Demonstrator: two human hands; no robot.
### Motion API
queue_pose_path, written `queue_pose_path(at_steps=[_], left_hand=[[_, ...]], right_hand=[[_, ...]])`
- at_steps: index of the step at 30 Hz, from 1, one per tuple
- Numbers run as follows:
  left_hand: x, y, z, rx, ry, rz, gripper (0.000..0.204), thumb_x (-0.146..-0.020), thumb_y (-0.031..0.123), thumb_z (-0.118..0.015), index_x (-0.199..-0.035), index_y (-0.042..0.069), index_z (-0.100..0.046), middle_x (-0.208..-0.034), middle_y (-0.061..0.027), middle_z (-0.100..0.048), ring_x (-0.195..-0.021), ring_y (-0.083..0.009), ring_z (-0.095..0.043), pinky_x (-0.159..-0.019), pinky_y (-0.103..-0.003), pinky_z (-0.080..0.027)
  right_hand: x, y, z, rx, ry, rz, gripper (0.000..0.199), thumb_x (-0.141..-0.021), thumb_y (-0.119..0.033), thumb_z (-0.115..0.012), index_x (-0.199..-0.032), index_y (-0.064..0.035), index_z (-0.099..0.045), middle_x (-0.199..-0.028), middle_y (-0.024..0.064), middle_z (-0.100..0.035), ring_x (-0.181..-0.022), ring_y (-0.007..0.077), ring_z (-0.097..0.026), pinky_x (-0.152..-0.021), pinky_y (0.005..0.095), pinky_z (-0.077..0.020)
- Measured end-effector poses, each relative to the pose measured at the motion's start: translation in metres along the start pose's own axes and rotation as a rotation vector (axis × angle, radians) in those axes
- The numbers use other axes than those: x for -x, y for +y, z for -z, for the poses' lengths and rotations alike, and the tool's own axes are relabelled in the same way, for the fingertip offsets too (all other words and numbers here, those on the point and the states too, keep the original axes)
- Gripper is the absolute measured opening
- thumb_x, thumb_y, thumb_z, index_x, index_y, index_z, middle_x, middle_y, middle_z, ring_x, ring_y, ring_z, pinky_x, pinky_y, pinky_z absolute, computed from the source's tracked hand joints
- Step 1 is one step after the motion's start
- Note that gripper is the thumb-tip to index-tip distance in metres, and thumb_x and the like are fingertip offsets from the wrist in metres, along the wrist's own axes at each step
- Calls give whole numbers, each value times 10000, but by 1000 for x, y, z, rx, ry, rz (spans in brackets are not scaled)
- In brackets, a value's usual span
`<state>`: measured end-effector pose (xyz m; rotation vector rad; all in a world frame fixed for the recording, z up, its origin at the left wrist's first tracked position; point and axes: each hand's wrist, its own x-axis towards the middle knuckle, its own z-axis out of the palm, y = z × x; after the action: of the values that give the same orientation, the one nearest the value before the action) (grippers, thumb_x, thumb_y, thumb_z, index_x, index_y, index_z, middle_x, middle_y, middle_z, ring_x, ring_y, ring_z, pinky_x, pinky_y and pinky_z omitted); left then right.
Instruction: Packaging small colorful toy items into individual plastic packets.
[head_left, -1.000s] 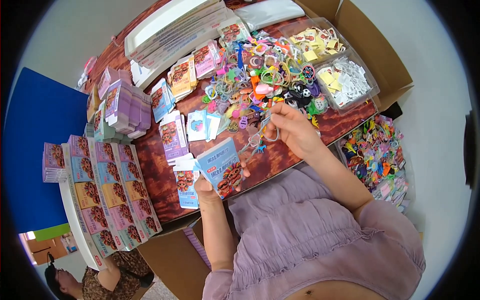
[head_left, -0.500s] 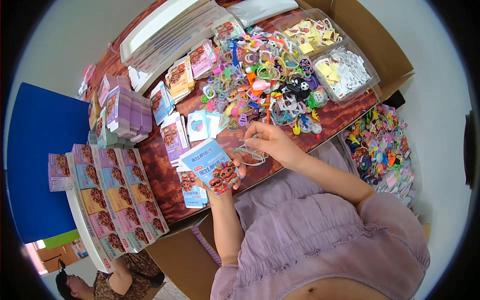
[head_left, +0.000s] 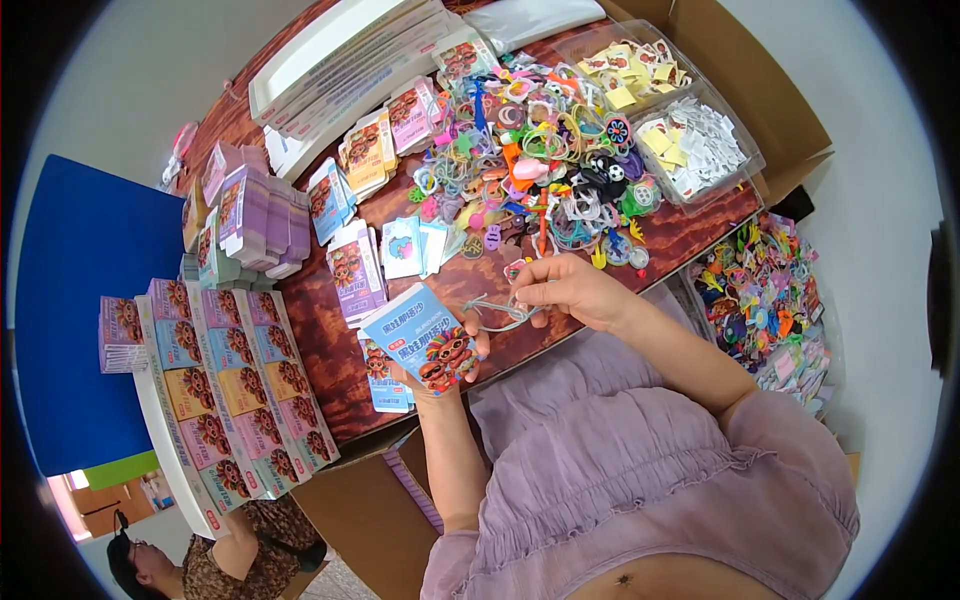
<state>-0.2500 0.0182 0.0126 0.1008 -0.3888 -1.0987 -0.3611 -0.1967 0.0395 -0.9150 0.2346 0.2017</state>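
Right hand shifted toward 3 o'clock since 0.5 s ago, cord straighter. Thumb and fingers pinch gray-green cord; left hand grips light-blue printed carton, cord reaching its fingers. Carton held over table; purple cartons at 10 o'clock from it, trinket heap at 1.
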Motion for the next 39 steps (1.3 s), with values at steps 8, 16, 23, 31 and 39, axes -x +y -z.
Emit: queue_pose_path(at_steps=[8, 16, 23, 31, 39], left_hand=[[5, 1, 6, 0, 1, 0, 930, -692, 447, -826, -1348, -91, -444, -1158, -227, -483, -1034, -423, -585, -593, -386, -624], [11, -1, -7, -120, 240, -56, 965, -635, 464, -830, -1330, -70, -426, -1066, -271, -554, -902, -407, -662, -517, -375, -617], [-5, 1, -14, -300, 297, 57, 1079, -596, 357, -825, -1472, 10, -299, -1193, -287, -547, -973, -424, -662, -563, -375, -622], [-66, 33, -26, -795, 464, 265, 751, -741, 232, -767, -1355, -76, -464, -1164, -181, -645, -1016, -234, -649, -801, -324, -544], [-23, 10, -48, -1691, 565, 251, 736, -704, 68, -809, -1359, -36, -488, -1138, -116, -593, -932, -177, -601, -858, -330, -493]], right_hand=[[8, -2, 2, -335, -158, -103, 105, -935, -131, -634, -974, -69, -559, -891, 30, -636, -731, 116, -591, -575, 220, -449], [10, -13, -2, -342, -150, 22, 235, -904, -133, -664, -1090, -48, -547, -862, 77, -617, -686, 124, -541, -549, 242, -398], [11, -27, 17, -443, -149, 68, 215, -897, -104, -635, -1092, -40, -572, -834, 60, -598, -682, 103, -536, -514, 216, -388], [25, -15, 17, 142, 175, -20, 309, -857, -115, -634, -1156, -63, -577, -1010, 39, -638, -773, 64, -573, -546, 196, -434], [-11, 29, 10, 1108, 458, 514, 238, -779, 4, -643, -1012, 21, -596, -918, 153, -592, -814, 335, -611, -720, 398, -499]])
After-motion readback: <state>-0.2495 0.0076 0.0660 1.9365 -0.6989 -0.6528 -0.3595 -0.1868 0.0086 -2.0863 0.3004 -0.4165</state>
